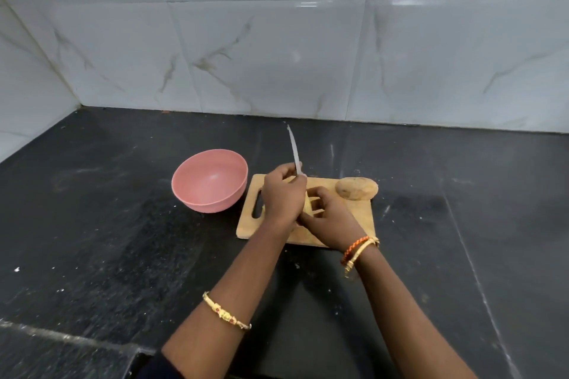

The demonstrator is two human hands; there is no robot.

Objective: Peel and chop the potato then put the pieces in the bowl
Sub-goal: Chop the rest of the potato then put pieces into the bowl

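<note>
Left hand [284, 194] grips the knife [295, 152], blade raised clear. Right hand [328, 214] cups pale potato pieces [312, 204] mid-board, likely gathering them for the pink bowl [209, 180] alongside. Unpeeled potato [356, 188] waits at the cutting board's [363, 215] far right corner.

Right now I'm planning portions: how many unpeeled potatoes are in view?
1. The unpeeled potato sits on the cutting board's far right corner. The hands may hide others.

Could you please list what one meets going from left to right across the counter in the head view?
Pink bowl → left hand gripping the knife → right hand on the cut potato pieces → unpeeled potato.
</note>
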